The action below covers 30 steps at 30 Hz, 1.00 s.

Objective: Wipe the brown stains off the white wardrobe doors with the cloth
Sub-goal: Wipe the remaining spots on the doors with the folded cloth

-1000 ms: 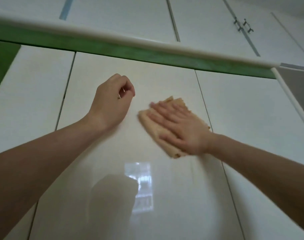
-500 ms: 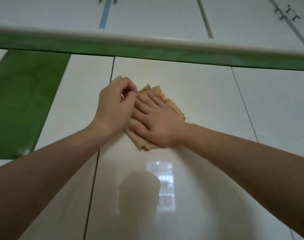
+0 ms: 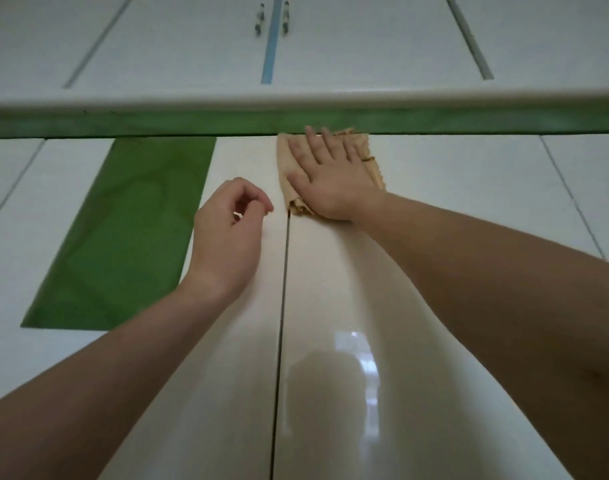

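Note:
My right hand (image 3: 327, 178) lies flat, fingers spread, pressing a folded tan cloth (image 3: 367, 157) against the top of a glossy white wardrobe door (image 3: 417, 174), just under the green band. The cloth's left edge reaches the dark gap between two doors (image 3: 284, 271). My left hand (image 3: 227, 233) rests lower left on the neighbouring door (image 3: 240, 341), fingers curled loosely with nothing in them. No brown stain shows on the visible door surface.
A green band (image 3: 157, 124) and a white ledge (image 3: 296, 100) cross above the doors. A green panel (image 3: 123, 237) sits left of my left hand. Upper cabinet doors with small metal handles (image 3: 272, 19) are above. More white doors (image 3: 504, 188) extend right.
My right hand has slid the cloth up and to the right, away from my left hand, to the door's top edge. My left hand has dropped lower. The view has tilted upward.

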Available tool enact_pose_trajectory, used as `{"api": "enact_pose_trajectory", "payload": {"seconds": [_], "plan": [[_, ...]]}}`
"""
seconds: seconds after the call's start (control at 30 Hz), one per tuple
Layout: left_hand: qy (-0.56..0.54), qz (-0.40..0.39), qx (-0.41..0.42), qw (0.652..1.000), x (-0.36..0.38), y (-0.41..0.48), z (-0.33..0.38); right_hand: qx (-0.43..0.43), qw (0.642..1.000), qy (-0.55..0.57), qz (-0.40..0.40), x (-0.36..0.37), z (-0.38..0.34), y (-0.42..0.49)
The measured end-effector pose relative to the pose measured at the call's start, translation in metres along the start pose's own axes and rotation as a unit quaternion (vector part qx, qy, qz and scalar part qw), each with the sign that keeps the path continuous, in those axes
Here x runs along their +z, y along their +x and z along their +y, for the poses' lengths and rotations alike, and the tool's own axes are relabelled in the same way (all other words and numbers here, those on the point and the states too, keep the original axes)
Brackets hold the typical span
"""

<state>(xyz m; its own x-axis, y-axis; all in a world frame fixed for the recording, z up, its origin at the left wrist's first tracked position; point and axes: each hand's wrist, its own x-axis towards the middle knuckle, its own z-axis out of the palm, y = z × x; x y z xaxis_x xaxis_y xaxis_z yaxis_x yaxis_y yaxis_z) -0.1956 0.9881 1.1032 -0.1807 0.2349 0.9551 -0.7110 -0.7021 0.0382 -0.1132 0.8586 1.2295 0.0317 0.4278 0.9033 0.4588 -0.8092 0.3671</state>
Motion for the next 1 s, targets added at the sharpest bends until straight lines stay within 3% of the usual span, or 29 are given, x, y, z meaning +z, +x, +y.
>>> {"api": "enact_pose_trajectory", "payload": {"seconds": [0.13,0.27,0.37,0.47,0.57,0.63,0.7,0.83,0.9,1.0], "plan": [[-0.001,0.009,-0.015,1.0,-0.001,-0.009,-0.004,-0.198,0.98,-0.012,-0.016,0.027,-0.051,-0.094],[-0.009,-0.007,-0.021,1.0,0.003,-0.022,0.004,-0.339,0.937,-0.052,-0.063,0.046,-0.04,-0.199],[-0.003,-0.048,-0.006,0.999,0.003,-0.035,0.007,-0.322,0.943,-0.053,-0.065,0.035,0.011,-0.203],[0.012,-0.054,-0.006,0.998,-0.001,-0.041,0.005,-0.179,0.981,-0.062,-0.032,0.019,0.043,-0.157],[0.017,-0.04,-0.019,0.999,-0.003,-0.044,0.001,-0.061,0.998,-0.02,-0.001,0.02,0.007,-0.123],[0.007,-0.024,-0.004,1.0,-0.006,-0.053,-0.001,-0.109,0.994,0.003,0.027,0.038,-0.039,-0.137],[0.012,-0.016,0.0,1.0,-0.01,-0.065,-0.001,-0.233,0.972,0.026,0.026,0.059,-0.085,-0.186],[0.034,-0.059,-0.041,0.997,-0.01,-0.087,-0.002,-0.454,0.889,-0.021,-0.057,0.081,-0.113,-0.304],[0.048,-0.083,-0.051,0.994,-0.009,-0.095,-0.001,-0.469,0.88,0.019,-0.07,0.078,-0.076,-0.314],[0.058,-0.091,-0.03,0.994,-0.013,-0.097,0.005,-0.354,0.934,-0.026,-0.043,0.053,0.003,-0.272]]}}
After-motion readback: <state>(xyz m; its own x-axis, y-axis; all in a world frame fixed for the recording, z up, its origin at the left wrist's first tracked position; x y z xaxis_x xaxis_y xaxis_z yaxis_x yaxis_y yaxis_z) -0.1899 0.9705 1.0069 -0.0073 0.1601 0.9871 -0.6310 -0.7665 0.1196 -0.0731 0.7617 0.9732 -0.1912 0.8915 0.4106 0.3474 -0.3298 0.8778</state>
